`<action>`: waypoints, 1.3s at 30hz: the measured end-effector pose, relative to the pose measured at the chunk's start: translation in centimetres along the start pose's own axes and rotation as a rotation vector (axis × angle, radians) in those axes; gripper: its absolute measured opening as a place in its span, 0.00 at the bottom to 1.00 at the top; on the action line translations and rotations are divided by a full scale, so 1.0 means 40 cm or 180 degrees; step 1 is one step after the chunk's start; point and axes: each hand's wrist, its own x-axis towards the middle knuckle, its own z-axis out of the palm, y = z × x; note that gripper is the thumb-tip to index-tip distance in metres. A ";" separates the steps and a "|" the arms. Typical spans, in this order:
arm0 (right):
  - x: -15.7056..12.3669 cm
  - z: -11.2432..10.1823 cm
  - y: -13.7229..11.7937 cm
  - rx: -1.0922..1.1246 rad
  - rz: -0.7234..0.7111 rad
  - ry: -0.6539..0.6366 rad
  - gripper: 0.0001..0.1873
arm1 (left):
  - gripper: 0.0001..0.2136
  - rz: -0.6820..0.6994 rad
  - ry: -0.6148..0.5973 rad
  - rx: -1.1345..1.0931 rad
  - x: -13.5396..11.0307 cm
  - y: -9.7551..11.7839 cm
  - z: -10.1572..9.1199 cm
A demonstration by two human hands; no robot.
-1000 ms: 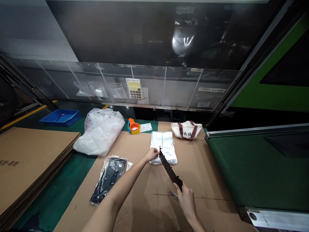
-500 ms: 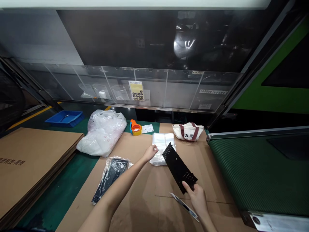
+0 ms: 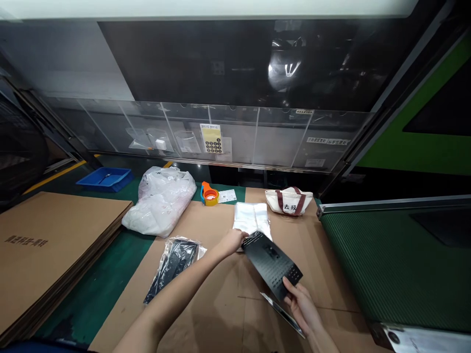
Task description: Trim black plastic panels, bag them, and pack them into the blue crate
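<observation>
A flat black perforated panel (image 3: 270, 262) is held between both hands above the cardboard-covered table (image 3: 217, 304). My right hand (image 3: 300, 301) grips its near corner. My left hand (image 3: 233, 241) is closed on its far end, just in front of a stack of clear plastic bags (image 3: 252, 218). A thin silvery strip (image 3: 281, 314) lies on the cardboard beside my right hand. To the left lies a clear bag (image 3: 172, 262) holding black parts.
A bulging white plastic sack (image 3: 162, 201), an orange tape dispenser (image 3: 209, 195) and a small white tote bag (image 3: 289, 201) sit at the back. A green conveyor belt (image 3: 397, 264) runs on the right. Flat cardboard sheets (image 3: 47, 245) and a blue tray (image 3: 105, 177) lie left.
The black panel has turned from edge-on to nearly flat, face up. My left hand left the clear bags and took hold of the panel's far end. The right hand has kept its grip.
</observation>
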 end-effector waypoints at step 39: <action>-0.039 0.209 0.089 -0.0818 -0.1020 -0.0259 0.19 | 0.25 0.0882 0.1520 0.0652 -0.320 0.235 -0.003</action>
